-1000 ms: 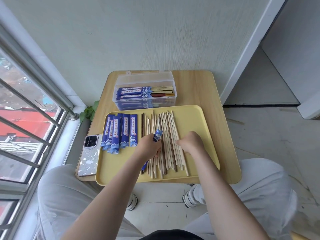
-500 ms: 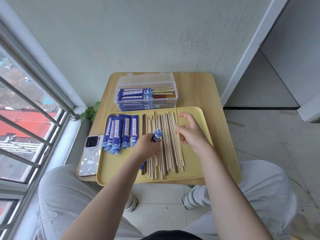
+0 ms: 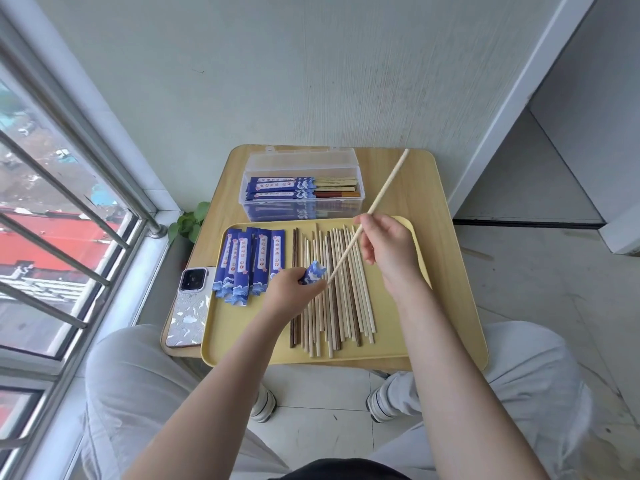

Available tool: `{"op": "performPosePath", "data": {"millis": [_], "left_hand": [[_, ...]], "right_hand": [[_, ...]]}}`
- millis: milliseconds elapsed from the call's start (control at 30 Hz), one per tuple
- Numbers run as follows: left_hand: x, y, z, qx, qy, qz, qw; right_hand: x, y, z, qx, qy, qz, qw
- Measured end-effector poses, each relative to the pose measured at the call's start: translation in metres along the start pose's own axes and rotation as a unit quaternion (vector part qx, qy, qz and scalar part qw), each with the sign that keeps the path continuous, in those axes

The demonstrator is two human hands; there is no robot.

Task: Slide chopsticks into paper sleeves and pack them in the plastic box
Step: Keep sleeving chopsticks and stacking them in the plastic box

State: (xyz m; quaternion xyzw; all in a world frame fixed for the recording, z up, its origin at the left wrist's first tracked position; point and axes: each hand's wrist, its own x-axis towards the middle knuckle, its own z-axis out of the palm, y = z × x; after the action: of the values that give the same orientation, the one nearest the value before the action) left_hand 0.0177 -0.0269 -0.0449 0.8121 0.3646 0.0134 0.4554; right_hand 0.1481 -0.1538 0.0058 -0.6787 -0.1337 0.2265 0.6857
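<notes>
At frame centre we see a pale chopstick [image 3: 367, 220] held aslant, its lower tip just beside the mouth of a blue paper sleeve [image 3: 313, 271]. The right hand [image 3: 389, 251] pinches the stick near its middle; the left hand [image 3: 294, 289] grips the sleeve, fingers curled round it. We judge the insertion step is about to begin: the tip must find the opening, then slide in straight. Beneath lie loose chopsticks [image 3: 332, 292] on the yellow tray [image 3: 450, 348], spare sleeves [image 3: 249, 261] at its left, and the plastic box [image 3: 301, 188], partly filled, above.
</notes>
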Motion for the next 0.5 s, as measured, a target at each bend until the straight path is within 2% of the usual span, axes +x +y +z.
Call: {"op": "performPosePath", "data": {"millis": [233, 500], "left_hand": [[-0.002, -0.006, -0.01, -0.078, -0.038, 0.006, 0.996], [-0.003, -0.008, -0.014, -0.075, -0.031, 0.016, 0.997]], "right_hand": [[0.0, -0.003, 0.014, -0.036, 0.063, -0.038, 0.997], [0.0, -0.002, 0.02, -0.032, 0.1, -0.051, 0.993]]}}
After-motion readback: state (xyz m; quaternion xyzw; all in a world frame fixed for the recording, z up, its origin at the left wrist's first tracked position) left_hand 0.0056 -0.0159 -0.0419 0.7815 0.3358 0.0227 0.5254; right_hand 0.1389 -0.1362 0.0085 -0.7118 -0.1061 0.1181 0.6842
